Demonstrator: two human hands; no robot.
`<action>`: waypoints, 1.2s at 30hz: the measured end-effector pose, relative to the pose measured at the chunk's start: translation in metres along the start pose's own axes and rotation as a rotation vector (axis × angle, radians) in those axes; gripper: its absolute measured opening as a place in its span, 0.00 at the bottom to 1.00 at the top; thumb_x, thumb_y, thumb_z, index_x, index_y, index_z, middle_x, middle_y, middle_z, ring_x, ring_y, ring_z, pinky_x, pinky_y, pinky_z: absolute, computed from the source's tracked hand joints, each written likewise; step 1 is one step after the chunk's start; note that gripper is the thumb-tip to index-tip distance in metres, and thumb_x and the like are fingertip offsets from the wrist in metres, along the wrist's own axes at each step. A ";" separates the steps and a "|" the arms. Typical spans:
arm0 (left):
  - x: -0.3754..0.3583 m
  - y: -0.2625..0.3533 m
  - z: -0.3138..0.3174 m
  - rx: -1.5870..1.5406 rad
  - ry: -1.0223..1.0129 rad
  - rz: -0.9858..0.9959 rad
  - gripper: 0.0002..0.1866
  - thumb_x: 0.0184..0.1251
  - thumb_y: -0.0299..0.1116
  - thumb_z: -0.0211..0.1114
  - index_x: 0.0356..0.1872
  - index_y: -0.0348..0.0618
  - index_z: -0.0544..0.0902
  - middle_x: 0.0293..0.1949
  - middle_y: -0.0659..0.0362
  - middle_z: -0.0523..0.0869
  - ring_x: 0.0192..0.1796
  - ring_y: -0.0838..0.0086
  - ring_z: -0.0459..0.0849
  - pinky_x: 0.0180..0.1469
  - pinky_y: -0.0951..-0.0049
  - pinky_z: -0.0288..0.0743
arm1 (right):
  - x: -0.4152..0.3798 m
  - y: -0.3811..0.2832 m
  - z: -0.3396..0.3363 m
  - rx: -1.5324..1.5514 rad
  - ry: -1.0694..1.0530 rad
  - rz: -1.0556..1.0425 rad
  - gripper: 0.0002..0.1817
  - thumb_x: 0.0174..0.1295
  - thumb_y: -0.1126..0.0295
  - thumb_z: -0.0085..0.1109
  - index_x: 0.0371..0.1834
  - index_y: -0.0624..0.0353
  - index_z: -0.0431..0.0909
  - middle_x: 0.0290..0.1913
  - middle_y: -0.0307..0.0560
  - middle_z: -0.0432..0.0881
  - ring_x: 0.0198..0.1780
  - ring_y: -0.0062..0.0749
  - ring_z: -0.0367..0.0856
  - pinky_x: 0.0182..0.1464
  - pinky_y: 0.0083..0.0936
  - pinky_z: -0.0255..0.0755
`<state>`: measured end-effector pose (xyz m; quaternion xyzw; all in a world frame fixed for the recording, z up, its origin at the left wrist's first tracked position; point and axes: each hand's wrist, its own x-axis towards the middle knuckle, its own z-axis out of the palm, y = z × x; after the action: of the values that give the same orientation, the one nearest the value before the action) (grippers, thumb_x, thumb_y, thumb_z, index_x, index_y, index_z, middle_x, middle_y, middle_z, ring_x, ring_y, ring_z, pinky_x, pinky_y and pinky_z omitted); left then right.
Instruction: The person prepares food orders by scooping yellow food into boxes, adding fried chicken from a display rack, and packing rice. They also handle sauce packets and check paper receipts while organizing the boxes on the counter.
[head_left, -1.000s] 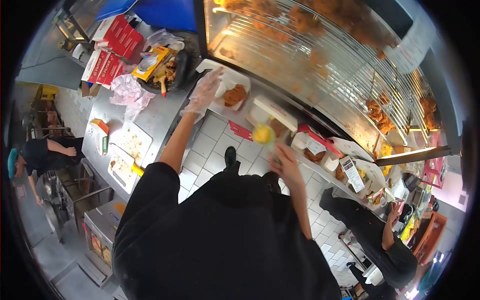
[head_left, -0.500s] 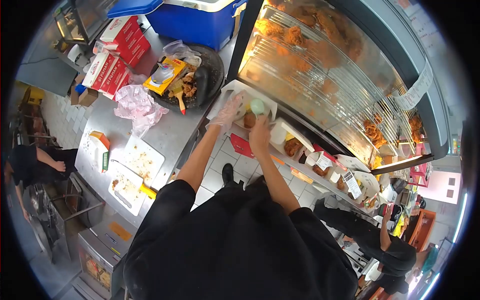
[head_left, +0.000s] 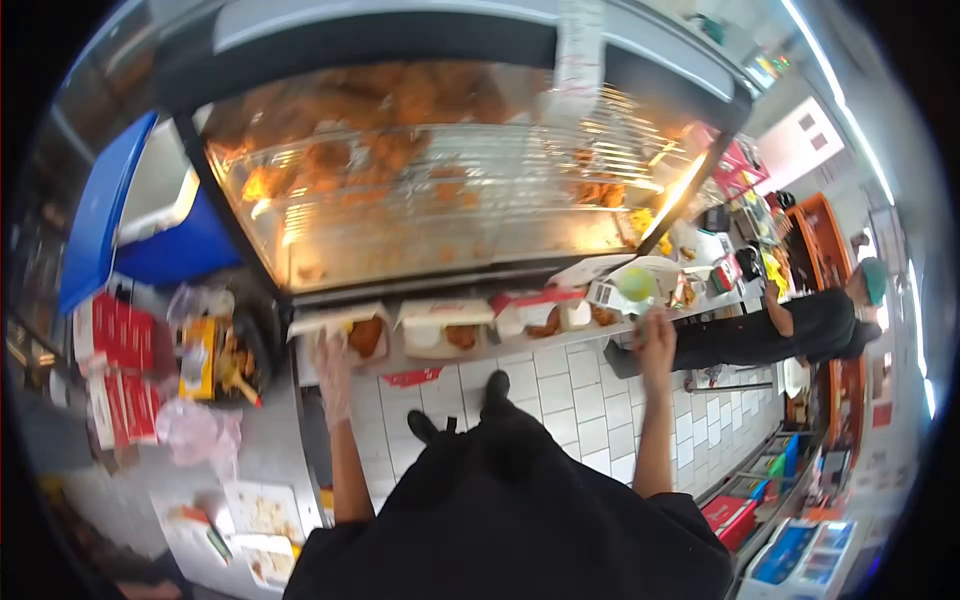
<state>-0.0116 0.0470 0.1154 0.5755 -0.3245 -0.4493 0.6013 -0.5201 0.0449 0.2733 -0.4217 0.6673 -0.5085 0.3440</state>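
Where the left hand is: the gloved left hand (head_left: 332,370) is at the raised lid of the first box (head_left: 350,338), at the left end of the row
Left fingers: extended and seemingly touching the lid; blur hides whether they pinch it, so I cannot tell
Right hand: the right hand (head_left: 657,342) is raised in front of the far end of the row, well apart from the left
Right fingers: closed around the lower end of a pale green utensil (head_left: 635,283), its rounded head up near the fourth box (head_left: 603,297); motion blur hides its exact form
First box: open, with a piece of fried chicken (head_left: 366,337) inside
Second box: the second box (head_left: 440,322) is just beside it, open, also with chicken
Third box: the third box (head_left: 532,314), red and white, is open and holds another piece
Worktop: the narrow worktop (head_left: 400,366) carries the row along the foot of the glass display case (head_left: 420,200), where more fried pieces lie on racks
Left side: a blue cooler (head_left: 175,235) with its lid up, a yellow packet (head_left: 198,355) on a dark tray (head_left: 262,345), red and white cartons (head_left: 118,345) and crumpled pink plastic (head_left: 198,432)
Right side: a person in dark clothes and a green cap (head_left: 790,325) stands on the tiled floor (head_left: 590,400)
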 end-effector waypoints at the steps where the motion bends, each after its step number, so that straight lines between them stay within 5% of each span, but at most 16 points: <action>1: -0.012 0.010 0.004 0.037 0.038 0.040 0.28 0.76 0.44 0.52 0.70 0.39 0.65 0.65 0.47 0.72 0.68 0.61 0.72 0.68 0.63 0.67 | 0.028 0.017 -0.041 -0.150 0.067 -0.073 0.11 0.74 0.62 0.48 0.42 0.55 0.78 0.24 0.36 0.75 0.27 0.15 0.72 0.27 0.16 0.66; 3: -0.014 -0.009 0.002 0.121 0.110 0.024 0.26 0.76 0.46 0.52 0.67 0.39 0.69 0.57 0.50 0.80 0.61 0.63 0.78 0.61 0.66 0.71 | 0.083 0.030 -0.098 -0.691 0.311 -0.353 0.12 0.71 0.65 0.48 0.42 0.61 0.78 0.30 0.49 0.82 0.32 0.35 0.81 0.35 0.30 0.74; 5: -0.016 -0.018 0.008 0.147 0.150 -0.012 0.25 0.75 0.46 0.53 0.65 0.39 0.71 0.53 0.52 0.82 0.56 0.65 0.80 0.57 0.68 0.72 | 0.148 0.039 -0.146 -1.005 0.410 -0.334 0.14 0.68 0.64 0.47 0.46 0.61 0.79 0.39 0.60 0.84 0.42 0.58 0.82 0.44 0.44 0.73; 10: -0.024 -0.002 0.054 0.212 0.294 -0.039 0.21 0.74 0.45 0.54 0.59 0.41 0.76 0.45 0.55 0.84 0.44 0.70 0.83 0.48 0.71 0.74 | 0.314 0.073 -0.201 -1.211 0.128 -0.191 0.14 0.63 0.64 0.52 0.44 0.60 0.81 0.43 0.60 0.83 0.48 0.57 0.81 0.49 0.45 0.74; 11: -0.025 -0.004 0.064 0.222 0.296 0.000 0.21 0.74 0.45 0.54 0.57 0.40 0.77 0.44 0.55 0.84 0.44 0.70 0.83 0.48 0.71 0.74 | 0.360 0.110 -0.217 -1.167 0.055 -0.270 0.13 0.61 0.65 0.54 0.42 0.60 0.82 0.41 0.60 0.84 0.44 0.56 0.82 0.47 0.44 0.75; 13: -0.046 -0.003 0.086 0.256 0.318 0.029 0.20 0.73 0.44 0.54 0.56 0.40 0.78 0.43 0.56 0.84 0.43 0.70 0.83 0.47 0.71 0.74 | 0.427 0.165 -0.233 -0.804 -0.214 -0.052 0.11 0.59 0.67 0.56 0.37 0.61 0.84 0.35 0.59 0.85 0.37 0.56 0.83 0.42 0.44 0.76; 15: -0.051 0.006 0.118 0.302 0.325 0.023 0.18 0.75 0.39 0.54 0.54 0.36 0.78 0.40 0.57 0.84 0.40 0.75 0.82 0.44 0.76 0.75 | 0.464 0.198 -0.237 -0.926 -0.545 -0.093 0.16 0.61 0.64 0.49 0.30 0.63 0.84 0.34 0.62 0.85 0.33 0.55 0.84 0.41 0.46 0.76; 18: -0.072 -0.012 0.141 0.387 0.373 -0.137 0.17 0.73 0.39 0.55 0.51 0.36 0.80 0.37 0.56 0.85 0.37 0.75 0.81 0.41 0.77 0.74 | 0.518 0.234 -0.249 -1.497 -0.970 -0.347 0.27 0.63 0.50 0.45 0.32 0.64 0.85 0.35 0.63 0.85 0.34 0.52 0.84 0.38 0.51 0.71; 21: -0.112 -0.036 0.149 0.584 0.270 -0.182 0.18 0.72 0.40 0.56 0.49 0.35 0.81 0.35 0.55 0.85 0.36 0.74 0.82 0.41 0.76 0.74 | 0.482 0.093 -0.220 -0.828 -0.274 -0.328 0.18 0.60 0.55 0.60 0.32 0.63 0.81 0.29 0.58 0.82 0.31 0.46 0.81 0.35 0.38 0.71; 24: -0.137 -0.068 0.155 0.718 0.209 -0.191 0.18 0.71 0.41 0.57 0.49 0.34 0.81 0.34 0.54 0.85 0.38 0.73 0.83 0.41 0.74 0.76 | 0.520 0.019 -0.195 -0.800 0.076 -0.734 0.16 0.63 0.58 0.58 0.32 0.64 0.80 0.28 0.57 0.82 0.31 0.47 0.82 0.34 0.41 0.72; 29: -0.161 -0.058 0.202 0.653 0.277 -0.205 0.18 0.73 0.40 0.57 0.49 0.34 0.81 0.39 0.50 0.86 0.40 0.67 0.86 0.42 0.71 0.79 | 0.673 0.069 -0.114 -0.906 -0.230 -0.717 0.11 0.63 0.63 0.56 0.36 0.61 0.81 0.33 0.55 0.83 0.35 0.48 0.83 0.37 0.42 0.74; 33: -0.186 -0.069 0.209 1.070 0.253 0.271 0.15 0.75 0.38 0.52 0.48 0.38 0.80 0.38 0.51 0.86 0.39 0.63 0.86 0.43 0.68 0.79 | 0.719 0.127 -0.097 -1.077 -0.336 -0.627 0.11 0.63 0.65 0.56 0.39 0.62 0.80 0.36 0.56 0.83 0.37 0.48 0.83 0.39 0.41 0.74; 36: -0.210 -0.046 0.237 0.764 0.445 -0.109 0.15 0.74 0.38 0.52 0.49 0.39 0.81 0.38 0.51 0.86 0.40 0.64 0.86 0.44 0.68 0.79 | 0.727 0.138 -0.075 -1.177 -0.382 -0.558 0.11 0.63 0.67 0.55 0.41 0.63 0.79 0.38 0.57 0.82 0.39 0.48 0.83 0.40 0.40 0.75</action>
<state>-0.3148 0.1471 0.1268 0.8553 -0.2994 -0.1933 0.3761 -0.9128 -0.5718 0.1366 -0.7774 0.6267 -0.0470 0.0250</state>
